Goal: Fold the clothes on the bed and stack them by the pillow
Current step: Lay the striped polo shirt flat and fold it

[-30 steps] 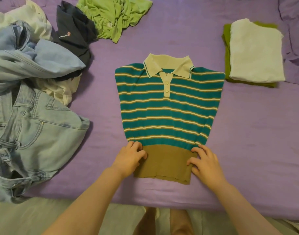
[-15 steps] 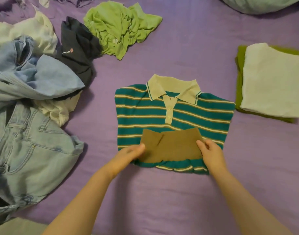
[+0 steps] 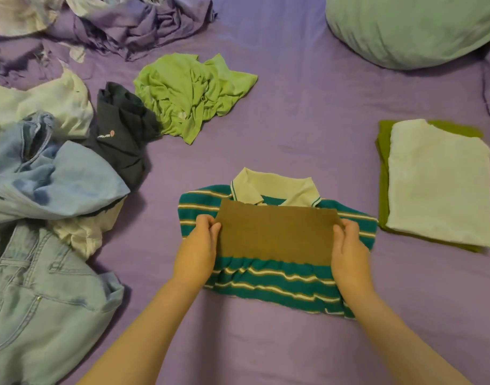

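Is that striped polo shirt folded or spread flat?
Folded: the striped polo shirt's brown hem lies doubled up near the collar.

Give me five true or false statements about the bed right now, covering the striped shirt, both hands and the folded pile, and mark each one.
1. Both hands pinch the brown hem band of the teal striped polo shirt, the left hand at one end and the right hand at the other. True.
2. The brown band lies folded up to just below the cream collar. True.
3. The folded white top lies under a folded olive green garment. False: the white one is on top.
4. The crumpled lime green shirt is already folded. False: it lies bunched up.
5. The pale green pillow rests on the folded pile. False: bare purple sheet separates them.
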